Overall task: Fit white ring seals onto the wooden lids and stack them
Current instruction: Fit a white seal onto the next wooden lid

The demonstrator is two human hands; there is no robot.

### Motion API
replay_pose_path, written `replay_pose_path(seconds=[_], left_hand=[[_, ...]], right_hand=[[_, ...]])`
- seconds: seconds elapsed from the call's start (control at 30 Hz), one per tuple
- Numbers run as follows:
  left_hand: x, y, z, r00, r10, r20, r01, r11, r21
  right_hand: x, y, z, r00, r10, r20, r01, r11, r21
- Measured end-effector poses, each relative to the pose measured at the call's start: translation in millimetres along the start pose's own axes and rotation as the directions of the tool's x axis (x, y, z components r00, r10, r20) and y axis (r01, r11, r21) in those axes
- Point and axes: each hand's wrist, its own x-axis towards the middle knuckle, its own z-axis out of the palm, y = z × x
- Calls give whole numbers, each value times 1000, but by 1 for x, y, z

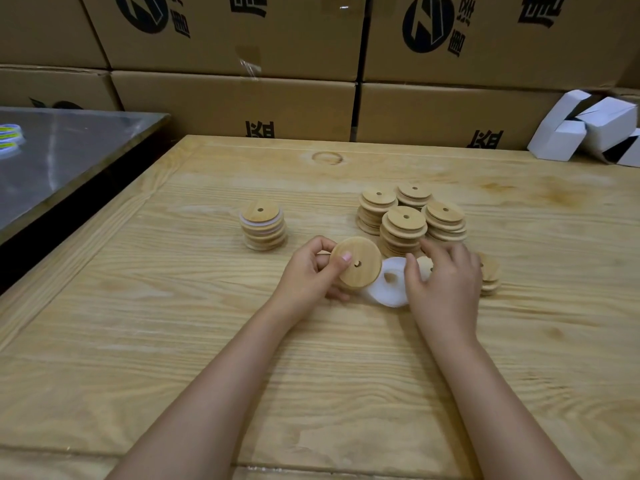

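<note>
Two bare forearms (221,375) reach in from the bottom edge over the pale wooden tabletop (173,323). The left grip (308,271) is clamped on a wooden lid (360,268): the thumb presses its flat face beside the small centre hole, the fingers curl behind its rim, and the lid is tilted up off the tabletop. Just right of it, touching its lower edge, lies a small heap of white ring seals (386,292). The right grip (443,282) comes down over the heap with its fingers bent and the index tip on the topmost seal. The hand is blurred, so I cannot tell whether it pinches a seal or only touches it. Part of another lid (425,264) shows under those fingers.

Left of the hands stands a stack of lids with white seals (263,230) showing between the layers. Behind the right grip four bare lid stacks (403,226) are clustered together, and a low stack (490,277) peeks out to its right.

At the far right edge lie folded white cartons (588,129). Printed cardboard boxes (235,105) wall the back, and a metal surface (76,150) with tape rolls (8,138) adjoins on the left.
</note>
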Motion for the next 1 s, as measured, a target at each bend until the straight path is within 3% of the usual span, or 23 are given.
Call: replay_pose_path(seconds=[0.17,0.47,0.63,0.77,0.87,1.0], left_hand=[[0,-2,-2,1000,-7,-15,6,1000,-16],[0,0,0,1000,-5,-12,5,999,-31],[0,0,1,999,9,-46,-11,998,-55],[1,2,1,993,65,-101,-73,994,-85],[1,4,1,986,125,-109,-134,988,-80],[-1,5,2,978,189,-91,-191,981,-19]], right_hand=[[1,11,2,983,114,145,-96,988,-124],[0,9,2,991,31,128,-5,981,-195],[0,3,-1,996,-93,-11,93,995,-28],[-2,-5,-3,958,-256,-131,267,961,74],[-5,-9,-3,927,-353,-125,370,913,173],[-10,-19,-2,944,-327,-44,319,872,372]])
